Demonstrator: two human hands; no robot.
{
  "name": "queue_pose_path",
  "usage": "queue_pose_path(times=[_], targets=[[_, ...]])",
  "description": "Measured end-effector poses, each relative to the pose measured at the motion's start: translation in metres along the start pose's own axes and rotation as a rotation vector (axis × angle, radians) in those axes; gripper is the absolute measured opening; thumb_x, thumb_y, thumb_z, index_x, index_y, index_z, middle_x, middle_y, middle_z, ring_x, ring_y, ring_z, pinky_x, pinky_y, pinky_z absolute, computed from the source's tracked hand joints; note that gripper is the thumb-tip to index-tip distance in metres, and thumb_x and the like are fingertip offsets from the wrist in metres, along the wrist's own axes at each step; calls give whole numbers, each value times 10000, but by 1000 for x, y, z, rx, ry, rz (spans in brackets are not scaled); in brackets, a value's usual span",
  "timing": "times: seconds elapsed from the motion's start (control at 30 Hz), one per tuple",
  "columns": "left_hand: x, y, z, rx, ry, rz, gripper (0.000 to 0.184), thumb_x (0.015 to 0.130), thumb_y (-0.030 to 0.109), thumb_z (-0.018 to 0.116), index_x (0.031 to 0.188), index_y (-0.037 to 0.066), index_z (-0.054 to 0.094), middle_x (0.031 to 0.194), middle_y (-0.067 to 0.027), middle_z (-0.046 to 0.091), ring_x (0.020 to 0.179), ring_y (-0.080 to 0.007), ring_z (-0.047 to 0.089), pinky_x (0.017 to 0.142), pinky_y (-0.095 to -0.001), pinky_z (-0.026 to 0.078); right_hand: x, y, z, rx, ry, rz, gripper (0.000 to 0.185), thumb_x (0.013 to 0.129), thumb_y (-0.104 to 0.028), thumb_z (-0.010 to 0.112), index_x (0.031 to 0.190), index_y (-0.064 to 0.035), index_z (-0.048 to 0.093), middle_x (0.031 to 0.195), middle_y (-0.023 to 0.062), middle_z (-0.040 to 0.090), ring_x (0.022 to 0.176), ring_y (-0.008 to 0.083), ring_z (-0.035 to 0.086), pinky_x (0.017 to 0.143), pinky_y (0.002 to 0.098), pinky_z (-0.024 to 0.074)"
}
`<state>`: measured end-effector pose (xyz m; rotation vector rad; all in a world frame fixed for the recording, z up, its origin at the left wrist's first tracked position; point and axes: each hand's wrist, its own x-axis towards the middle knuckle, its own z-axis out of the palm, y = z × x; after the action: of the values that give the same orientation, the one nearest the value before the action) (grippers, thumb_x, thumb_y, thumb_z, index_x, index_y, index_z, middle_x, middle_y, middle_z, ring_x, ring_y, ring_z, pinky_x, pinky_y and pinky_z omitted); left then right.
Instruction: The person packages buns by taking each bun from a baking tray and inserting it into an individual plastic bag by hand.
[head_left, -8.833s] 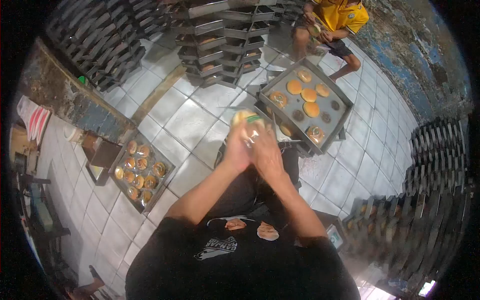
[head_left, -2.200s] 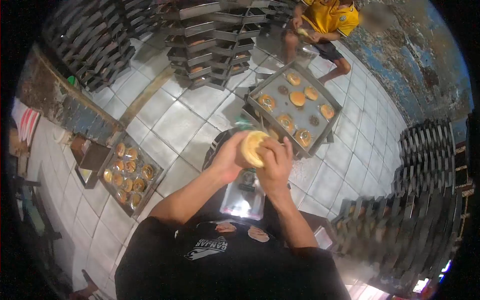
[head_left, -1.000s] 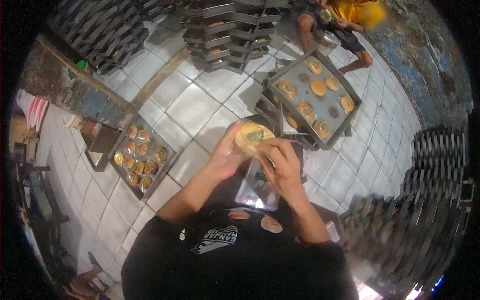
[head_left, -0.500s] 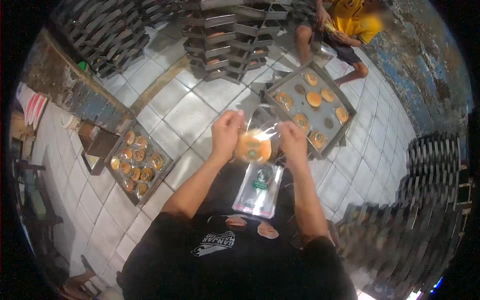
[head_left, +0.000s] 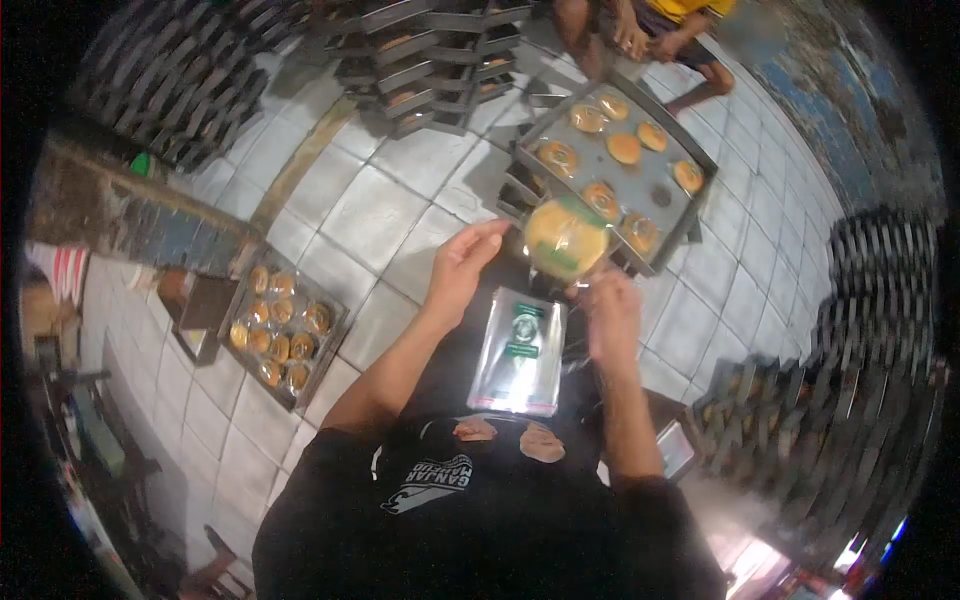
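Note:
A round golden bun in a clear plastic bag with green print (head_left: 566, 240) is held up in front of me, slightly blurred. My right hand (head_left: 612, 308), smeared by motion, pinches the bag's end below the bun. Just left of the bun is my left hand (head_left: 462, 268), fingers stretched toward it with a gap between. On my lap lies a stack of clear plastic bags (head_left: 520, 352) with a green label. Beyond the bun, a large tray (head_left: 635, 185) carries several buns, some of them bagged.
To the left, a smaller tray (head_left: 332, 345) on the tiled floor (head_left: 405, 225) is filled with bagged buns. Stacked metal trays (head_left: 430, 70) rise at the back, with more stacks (head_left: 860, 340) at right. Another person (head_left: 650, 40) sits behind the large tray.
The bagged bun has moved up and right, and its bag now hangs from my right hand alone. My left hand has come away from the bag. The other person's hands have lowered.

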<state>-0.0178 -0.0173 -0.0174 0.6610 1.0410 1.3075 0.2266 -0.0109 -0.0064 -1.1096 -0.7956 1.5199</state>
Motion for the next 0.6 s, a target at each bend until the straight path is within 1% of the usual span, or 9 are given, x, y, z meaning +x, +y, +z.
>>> queue_pose_path(times=[0.07,0.1,0.2,0.23,0.3,0.37,0.5,0.53,0.6], targets=[[2,3,24,241,36,160,478,971,188,695,1389,-5,569,1332,-155,629,1078,-167,619,974,-289,468,31,-40,-26,-779,133,-445,236,971,-142,653,1132,30,650,1077,131,708,914,260,699,808,369,559],[-3,2,18,503,-83,159,527,990,172,651,1465,11,489,1457,-185,543,1304,-279,552,1083,-388,441,37,-55,-34,-1004,209,-675,275,967,-159,664,1168,26,639,1092,157,706,915,300,704,813,388,558],[-42,0,21,983,-229,517,489,924,131,709,1389,45,585,1486,-203,527,1394,-380,482,1118,-430,428,38,-61,-67,-1524,232,-757,341,952,-183,687,1237,-6,627,1146,219,682,966,404,688,855,459,553],[-53,-3,18,980,-222,515,489,924,131,709,1389,45,585,1486,-203,527,1394,-380,482,1118,-430,428,22,-67,-55,-1464,184,-202,407,928,-184,710,1299,-49,610,1248,243,651,1112,442,638,944,475,533],[-71,-6,8,1502,-226,703,476,853,123,754,1320,100,664,1490,-217,524,1409,-437,451,1136,-469,421,-10,-40,-50,-1310,-27,-241,431,913,-172,713,1310,-43,608,1270,244,635,1198,436,595,1033,466,495],[-70,-12,-5,1482,-311,773,444,841,121,760,1279,113,689,1479,-216,535,1391,-432,476,1128,-474,430,-39,-12,-38,-1198,-350,-409,446,868,-159,749,1279,-43,623,1207,217,645,1190,403,589,1091,449,457],[-74,-9,-4,1325,-413,939,339,866,92,744,1204,76,721,1437,-183,583,1308,-370,579,1078,-445,477,-62,-25,-10,-1361,-356,-555,330,810,-123,775,1115,-44,676,997,144,628,1048,342,619,1014,445,501],[-77,-1,6,1325,-440,927,339,866,92,744,1204,76,721,1437,-183,583,1308,-370,579,1078,-445,477,-62,-34,-11,-1354,-339,-535,330,810,-123,775,1115,-44,676,997,144,628,1048,342,619,1014,445,501],[-78,13,19,759,-441,123,325,943,88,677,1264,46,696,1280,-150,672,1174,-261,655,989,-387,526,-54,-59,-18,-1241,-498,-419,256,844,-113,748,1086,-55,689,955,104,629,1016,331,619,898,448,532]])
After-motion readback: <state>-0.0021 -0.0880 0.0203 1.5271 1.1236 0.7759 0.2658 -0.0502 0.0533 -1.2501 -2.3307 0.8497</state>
